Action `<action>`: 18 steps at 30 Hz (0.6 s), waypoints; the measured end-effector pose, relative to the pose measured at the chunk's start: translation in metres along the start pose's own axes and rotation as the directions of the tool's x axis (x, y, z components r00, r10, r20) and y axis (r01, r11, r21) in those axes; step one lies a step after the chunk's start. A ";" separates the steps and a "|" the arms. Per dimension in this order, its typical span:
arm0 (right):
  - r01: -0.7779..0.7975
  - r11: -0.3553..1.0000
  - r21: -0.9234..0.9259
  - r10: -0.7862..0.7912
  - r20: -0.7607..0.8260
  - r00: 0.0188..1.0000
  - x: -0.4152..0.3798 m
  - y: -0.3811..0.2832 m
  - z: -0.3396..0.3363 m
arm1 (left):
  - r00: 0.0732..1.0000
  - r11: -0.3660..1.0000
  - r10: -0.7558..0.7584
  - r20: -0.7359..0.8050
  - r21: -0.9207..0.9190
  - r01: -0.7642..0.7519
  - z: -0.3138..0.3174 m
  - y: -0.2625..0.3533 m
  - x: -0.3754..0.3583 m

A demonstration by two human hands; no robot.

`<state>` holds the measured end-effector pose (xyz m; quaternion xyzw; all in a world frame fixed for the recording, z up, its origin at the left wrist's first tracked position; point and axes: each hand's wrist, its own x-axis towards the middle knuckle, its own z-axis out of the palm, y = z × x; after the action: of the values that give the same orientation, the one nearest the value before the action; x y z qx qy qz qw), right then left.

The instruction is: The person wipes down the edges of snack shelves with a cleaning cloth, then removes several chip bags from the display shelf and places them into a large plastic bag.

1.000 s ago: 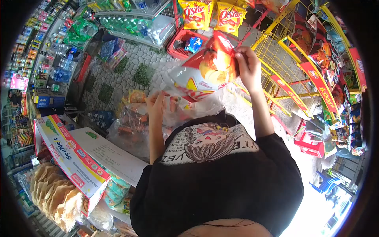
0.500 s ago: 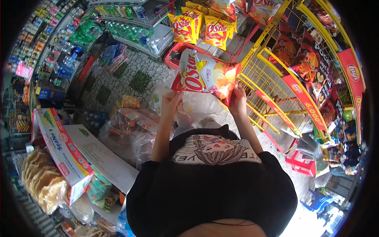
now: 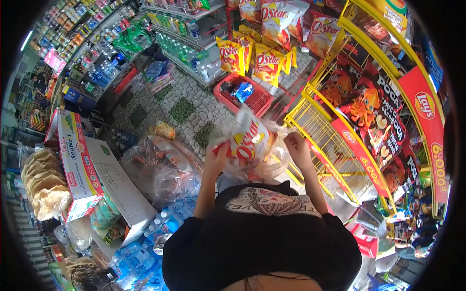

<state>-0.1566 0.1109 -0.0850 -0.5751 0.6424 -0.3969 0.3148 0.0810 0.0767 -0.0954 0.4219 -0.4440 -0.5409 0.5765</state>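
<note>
A white and red O'Star chip bag (image 3: 248,138) is in front of my chest, tilted, over a clear plastic bag (image 3: 277,162). My left hand (image 3: 217,157) is closed on the chip bag's left edge. At the right, my right hand (image 3: 297,145) has its fingers curled beside the clear plastic; whether it pinches the plastic's edge is hard to tell. Beyond my hands, yellow O'Star bags (image 3: 232,56) hang in a cluster, with larger white and red ones (image 3: 277,22) above them.
A red basket (image 3: 257,110) holding a blue packet sits ahead. Yellow wire racks (image 3: 323,131) stand at the right. A cardboard box (image 3: 121,194), wrapped packs (image 3: 165,169) and water bottles (image 3: 141,257) lie at the left. Drink shelves (image 3: 179,53) stand further off.
The chip bag has come lower and closer to my body and now tilts over the clear plastic. My right hand has left its right edge. The camera view has shifted.
</note>
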 end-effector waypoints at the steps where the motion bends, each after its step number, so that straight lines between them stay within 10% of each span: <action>1: 0.051 0.999 0.018 -0.050 -0.096 0.994 -0.002 -0.015 -0.007 | 0.993 0.988 -0.014 0.114 0.157 -0.004 0.004 0.007 -0.006; 5: 0.604 0.685 -0.407 -0.625 0.097 0.774 -0.002 -0.085 -0.016 | 0.861 0.838 -0.091 0.501 0.506 -0.206 0.014 0.011 -0.007; 8: 0.740 0.548 -0.390 -0.631 0.389 0.672 0.010 -0.072 -0.006 | 0.829 0.791 -0.183 0.528 0.580 -0.195 0.022 0.028 -0.004; 18: 0.638 0.770 -0.013 -0.595 0.345 0.726 0.041 -0.069 0.008 | 0.861 0.883 -0.075 0.502 0.435 -0.177 0.009 0.033 0.019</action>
<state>-0.1214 0.0679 -0.0262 -0.8319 0.3786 -0.3367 0.2264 0.0812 0.0598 -0.0601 0.3790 -0.7074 -0.4932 0.3356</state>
